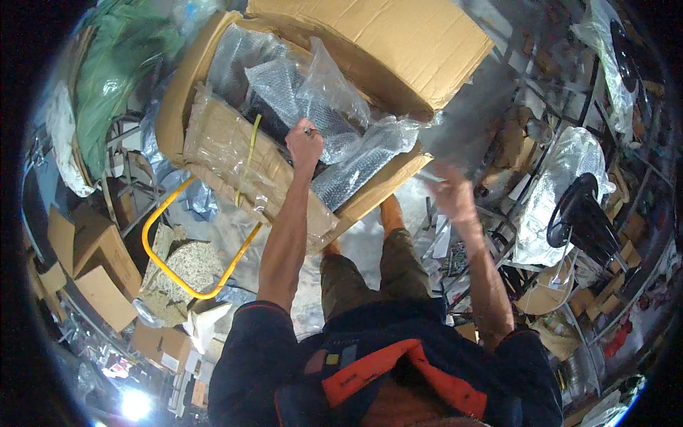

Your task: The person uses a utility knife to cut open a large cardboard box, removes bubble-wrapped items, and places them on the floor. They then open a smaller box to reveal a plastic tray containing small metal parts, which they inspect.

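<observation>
My left hand (304, 147) is closed in a fist over an open cardboard box (249, 153). A small dark, shiny bit shows at the top of the fist; what it belongs to I cannot make out. Loose bubble wrap (281, 89) fills the box around the fist, and another bubble wrap sheet (366, 160) lies along the near right wall. Under the wrap something dark is mostly hidden. My right hand (455, 196) is outside the box, right of its corner, blurred by motion, its fingers apart and nothing visible in them.
A yellow strap (249, 156) crosses the box's left flap. Near it is a bent yellow tube handle (160, 252). Plastic-wrapped goods (562, 192) and a black round-topped part (580, 206) stand on the right. Cardboard boxes (107, 249) and a green sheet (117, 78) are on the left.
</observation>
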Available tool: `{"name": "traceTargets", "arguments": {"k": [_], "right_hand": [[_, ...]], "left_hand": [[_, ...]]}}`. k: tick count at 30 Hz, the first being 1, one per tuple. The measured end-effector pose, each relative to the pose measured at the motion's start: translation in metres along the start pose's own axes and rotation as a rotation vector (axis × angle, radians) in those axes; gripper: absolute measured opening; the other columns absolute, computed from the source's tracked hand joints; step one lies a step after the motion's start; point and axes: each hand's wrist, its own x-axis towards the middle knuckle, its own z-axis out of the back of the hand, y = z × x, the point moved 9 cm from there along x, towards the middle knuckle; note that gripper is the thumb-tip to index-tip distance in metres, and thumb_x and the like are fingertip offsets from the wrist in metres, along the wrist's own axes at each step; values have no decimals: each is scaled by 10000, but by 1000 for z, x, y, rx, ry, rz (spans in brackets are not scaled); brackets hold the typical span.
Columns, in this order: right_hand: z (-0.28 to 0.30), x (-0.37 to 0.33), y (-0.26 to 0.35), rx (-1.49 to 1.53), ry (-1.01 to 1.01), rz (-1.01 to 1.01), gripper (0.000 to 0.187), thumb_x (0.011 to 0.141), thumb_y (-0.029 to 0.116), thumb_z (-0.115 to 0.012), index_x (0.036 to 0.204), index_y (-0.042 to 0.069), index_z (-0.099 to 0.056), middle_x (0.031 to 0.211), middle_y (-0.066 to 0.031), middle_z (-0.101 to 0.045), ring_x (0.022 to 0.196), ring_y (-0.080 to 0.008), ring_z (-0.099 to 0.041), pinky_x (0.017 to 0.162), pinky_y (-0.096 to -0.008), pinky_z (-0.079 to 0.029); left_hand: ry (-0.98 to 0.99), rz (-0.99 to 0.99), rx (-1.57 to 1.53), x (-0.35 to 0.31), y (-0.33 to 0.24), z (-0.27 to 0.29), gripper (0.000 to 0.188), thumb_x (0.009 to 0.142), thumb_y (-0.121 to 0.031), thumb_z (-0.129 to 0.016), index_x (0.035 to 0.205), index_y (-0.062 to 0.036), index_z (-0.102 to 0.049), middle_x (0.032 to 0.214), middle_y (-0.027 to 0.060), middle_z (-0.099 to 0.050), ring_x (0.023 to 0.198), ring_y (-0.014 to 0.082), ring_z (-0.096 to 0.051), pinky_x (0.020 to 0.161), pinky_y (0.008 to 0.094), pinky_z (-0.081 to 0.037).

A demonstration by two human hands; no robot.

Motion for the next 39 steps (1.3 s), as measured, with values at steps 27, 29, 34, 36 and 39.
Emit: {"name": "traceTargets", "arguments": {"k": [27,29,34,36,39], "right_hand": [[-254,-1,155,-442,347,597,503,788,330,-807,1138,2,-656,1069,-218,-688,986,-397,-662,866,-458,-522],[-247,-29,183,-293,286,673,387,798,299,-812,1032,18,-685,914,-189,-693,811,-395,-664,715,-447,-526],[-226,-110,239,-223,302,557,301,804,256,-813,952,29,-683,842,-186,-671,726,-379,-648,642,-431,-508],[-209,-147,268,-196,285,611,320,786,245,-829,960,28,-670,861,-192,-671,750,-376,-651,651,-428,-510],[-189,-216,301,-143,351,664,396,783,257,-820,1037,20,-629,914,-192,-659,843,-401,-647,739,-456,-520]], "left_hand": [[-205,171,-384,-73,93,260,73,760,-3,-598,785,-71,-599,702,-42,-517,641,69,-457,559,261,-382],[-115,297,-309,-80,95,285,96,759,7,-612,794,-80,-592,750,-35,-539,706,78,-482,613,264,-394],[-58,241,-243,-106,40,373,93,746,-1,-610,774,-75,-561,773,-29,-529,732,78,-475,638,247,-376],[-74,170,-240,-127,8,406,78,730,9,-595,768,-48,-559,730,-26,-517,665,68,-458,584,241,-372],[-34,174,-284,-167,-18,458,61,741,3,-582,767,-42,-551,751,-26,-523,672,83,-466,590,259,-390]]}}
